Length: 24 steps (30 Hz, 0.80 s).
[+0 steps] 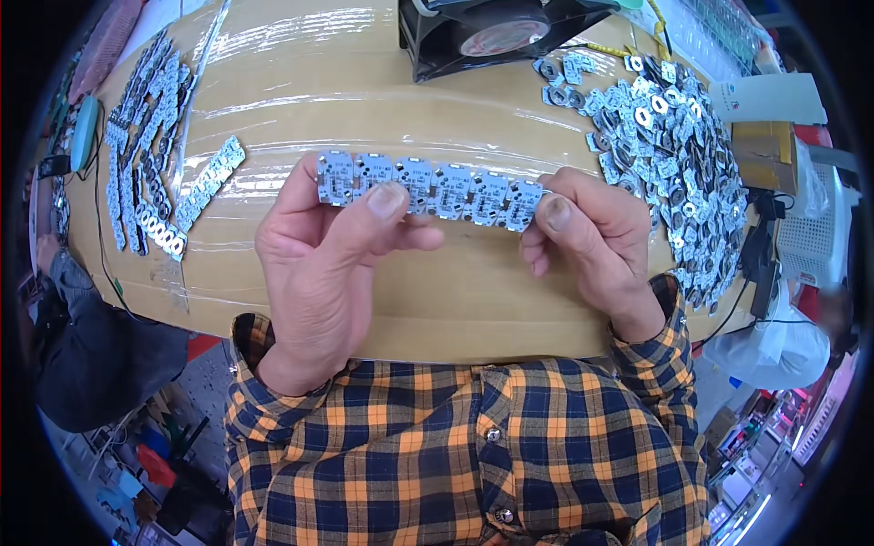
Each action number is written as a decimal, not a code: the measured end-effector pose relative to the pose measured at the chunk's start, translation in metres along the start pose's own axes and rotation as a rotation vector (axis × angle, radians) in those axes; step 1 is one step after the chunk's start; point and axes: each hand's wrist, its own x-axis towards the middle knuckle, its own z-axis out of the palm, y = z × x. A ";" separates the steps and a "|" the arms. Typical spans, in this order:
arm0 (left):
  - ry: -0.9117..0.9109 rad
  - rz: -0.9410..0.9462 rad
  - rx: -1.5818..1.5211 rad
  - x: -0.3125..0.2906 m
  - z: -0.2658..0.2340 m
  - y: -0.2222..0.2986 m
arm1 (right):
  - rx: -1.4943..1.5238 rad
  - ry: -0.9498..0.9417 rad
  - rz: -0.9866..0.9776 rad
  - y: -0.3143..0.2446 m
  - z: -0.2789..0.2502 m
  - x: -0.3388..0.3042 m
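Note:
A strip of several joined small circuit boards (452,189), pale blue with dark components, is held up over the table in front of me. My left hand (332,227) grips its left part, thumb pressed on the face and fingers behind. At the strip's right end, my right hand (596,227) pinches the last board between thumb and fingers. The fingers behind the strip are partly hidden. To the left, a similar board strip (211,182) lies slanted on the table. A large heap of separate small boards (669,155) spreads over the right side.
Stacked board strips (146,127) lie at the table's far left. A black fan (505,35) stands at the back middle. Behind the heap are a white cup-like container (774,98) and a white perforated basket (806,227). Other people sit at both sides; a dark sleeve (77,282) shows left.

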 end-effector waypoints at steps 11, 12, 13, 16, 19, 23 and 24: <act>-0.021 -0.134 0.054 -0.005 -0.003 -0.004 | -0.117 -0.008 -0.115 0.005 -0.004 0.000; -0.060 -0.201 0.069 -0.005 -0.006 -0.002 | -0.118 -0.011 -0.128 0.006 -0.005 0.000; -0.060 -0.199 0.070 -0.003 -0.014 0.000 | -0.117 -0.012 -0.130 0.004 -0.005 0.000; -0.293 -0.270 0.358 0.008 -0.024 0.006 | -0.161 0.027 -0.075 0.000 -0.004 -0.001; -0.284 0.350 0.989 0.017 -0.008 0.022 | -0.186 0.025 -0.089 0.003 -0.003 0.001; -0.579 0.372 1.207 0.024 0.006 0.026 | -0.396 -0.061 -0.233 0.010 -0.005 0.004; -0.653 0.035 1.054 0.032 0.007 0.023 | -0.455 -0.076 -0.237 0.010 -0.005 0.005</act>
